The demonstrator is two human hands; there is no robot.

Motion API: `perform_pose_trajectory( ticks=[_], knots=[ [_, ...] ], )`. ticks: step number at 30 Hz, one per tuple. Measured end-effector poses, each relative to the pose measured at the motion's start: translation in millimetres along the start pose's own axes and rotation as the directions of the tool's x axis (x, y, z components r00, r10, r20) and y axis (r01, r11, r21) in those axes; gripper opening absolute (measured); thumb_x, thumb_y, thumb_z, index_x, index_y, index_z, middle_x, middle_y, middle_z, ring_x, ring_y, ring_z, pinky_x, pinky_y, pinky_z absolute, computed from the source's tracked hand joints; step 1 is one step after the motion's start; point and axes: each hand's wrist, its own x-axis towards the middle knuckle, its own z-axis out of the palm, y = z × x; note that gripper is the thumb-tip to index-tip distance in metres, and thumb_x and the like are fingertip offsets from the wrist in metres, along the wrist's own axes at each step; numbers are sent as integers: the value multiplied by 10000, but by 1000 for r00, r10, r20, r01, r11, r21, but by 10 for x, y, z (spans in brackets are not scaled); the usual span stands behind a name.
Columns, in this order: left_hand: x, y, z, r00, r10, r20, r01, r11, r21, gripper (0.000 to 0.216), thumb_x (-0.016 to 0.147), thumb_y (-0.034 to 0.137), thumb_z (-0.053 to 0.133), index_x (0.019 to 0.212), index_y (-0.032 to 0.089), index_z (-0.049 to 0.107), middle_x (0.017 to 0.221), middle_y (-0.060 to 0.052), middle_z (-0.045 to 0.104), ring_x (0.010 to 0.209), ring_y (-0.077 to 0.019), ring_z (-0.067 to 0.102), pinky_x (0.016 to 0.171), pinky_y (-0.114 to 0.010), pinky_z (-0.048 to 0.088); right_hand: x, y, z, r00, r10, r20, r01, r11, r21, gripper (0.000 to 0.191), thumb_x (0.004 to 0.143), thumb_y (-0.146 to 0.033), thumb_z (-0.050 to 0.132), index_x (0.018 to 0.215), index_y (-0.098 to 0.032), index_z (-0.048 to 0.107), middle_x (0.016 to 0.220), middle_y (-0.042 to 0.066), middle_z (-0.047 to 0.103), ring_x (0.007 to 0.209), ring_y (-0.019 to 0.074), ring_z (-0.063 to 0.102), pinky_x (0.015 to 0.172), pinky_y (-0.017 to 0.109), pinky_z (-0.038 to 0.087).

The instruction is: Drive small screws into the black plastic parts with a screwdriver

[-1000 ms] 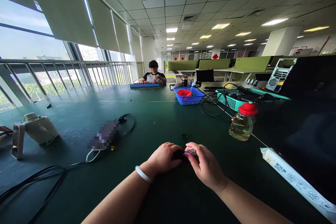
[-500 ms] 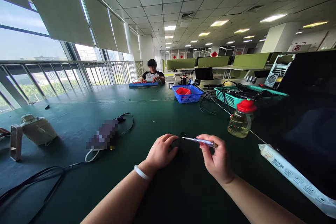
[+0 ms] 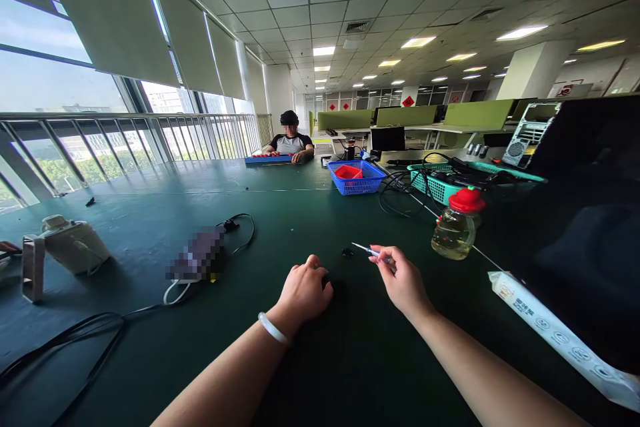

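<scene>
My right hand (image 3: pixel 403 280) is closed on a screwdriver (image 3: pixel 370 251) with a thin metal shaft and a pale, see-through handle. Its tip points left, above and beside a small black part (image 3: pixel 347 253) lying on the dark green table. My left hand (image 3: pixel 304 290), with a white bangle at the wrist, rests on the table left of that part, apart from it. The left fingers are curled in, and their tips are partly hidden, so anything held there does not show.
A red-capped bottle (image 3: pixel 456 225) and a white wrapped strip (image 3: pixel 560 340) lie to the right. Behind are a blue basket (image 3: pixel 363 181) and a teal basket (image 3: pixel 435 188) with cables. Left stand a beige jug-like object (image 3: pixel 75 245) and cables. A person (image 3: pixel 290 142) sits across the table.
My right hand has lifted the screwdriver tip off the black part, tilting it upward. My left hand has drawn back leftward from the part, and its fingers have curled in.
</scene>
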Motion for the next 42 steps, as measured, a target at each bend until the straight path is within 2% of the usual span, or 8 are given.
perform_pose_trajectory(
  ticks=[5, 17, 20, 23, 26, 30, 35, 42],
  knots=[
    [-16, -8, 11, 1000, 11, -6, -11, 1000, -21, 294, 834, 392, 569, 967, 208, 756, 1263, -99, 599, 878, -232, 689, 904, -434, 511, -22, -61, 37, 992, 17, 124, -19, 1000, 21, 169, 911, -307, 498, 763, -226, 486, 1106, 124, 729, 892, 225, 753, 754, 379, 619],
    [-54, 67, -35, 989, 151, 3, -151, 988, 23, 270, 790, 403, 608, 931, 217, 743, 1375, -77, 567, 864, -239, 694, 870, -427, 514, -17, -18, 15, 992, 27, 126, -22, 999, -42, 113, 852, -205, 461, 749, -224, 505, 1101, 110, 733, 883, 219, 752, 747, 388, 616],
    [-62, 85, -41, 985, 171, -14, -171, 985, 21, 397, 784, 471, 639, 1092, 230, 707, 1405, -87, 538, 902, -257, 689, 893, -438, 509, -24, -3, 25, 990, 42, 131, -38, 999, -33, 117, 855, -206, 462, 751, -226, 512, 1094, 101, 735, 867, 207, 752, 747, 378, 614],
    [-58, 99, -26, 981, 187, -42, -186, 982, 18, 648, 773, 534, 674, 1345, 250, 563, 1431, -110, 501, 1036, -295, 649, 944, -452, 491, -31, 13, 41, 989, 43, 139, -41, 999, -18, 113, 854, -212, 464, 752, -226, 512, 1084, 100, 738, 855, 205, 752, 742, 372, 611],
    [-39, 104, 12, 972, 231, -33, -230, 973, 28, 673, 823, 541, 656, 1424, 294, 482, 1415, -114, 504, 1165, -313, 576, 1007, -474, 453, -35, 25, 53, 989, 49, 142, -47, 999, -16, 107, 851, -228, 469, 749, -225, 503, 1074, 104, 739, 845, 208, 750, 750, 384, 608],
    [-9, 98, 57, 950, 312, 18, -311, 949, -53, 510, 884, 437, 632, 1366, 307, 529, 1397, -89, 519, 1243, -295, 520, 1052, -468, 436, -39, 20, 54, 989, 54, 140, -52, 998, -19, 109, 859, -258, 473, 758, -228, 500, 1058, 103, 738, 827, 209, 749, 749, 392, 604],
    [11, 63, 97, 948, 317, -6, -315, 937, -149, 320, 893, 239, 582, 1212, 221, 596, 1319, -86, 577, 1205, -251, 545, 1063, -415, 453, -44, -3, 44, 990, 56, 130, -53, 998, -32, 107, 856, -259, 479, 754, -228, 490, 1044, 99, 734, 816, 205, 745, 757, 387, 598],
    [32, -19, 126, 978, 207, -22, -207, 961, -181, 415, 814, 68, 475, 1194, 199, 578, 1294, -87, 597, 1212, -232, 542, 1088, -396, 436, -37, -88, 9, 983, 100, 157, -99, 995, -13, 96, 868, -268, 486, 783, -228, 507, 1055, 95, 719, 800, 193, 738, 761, 363, 594]
  ],
)
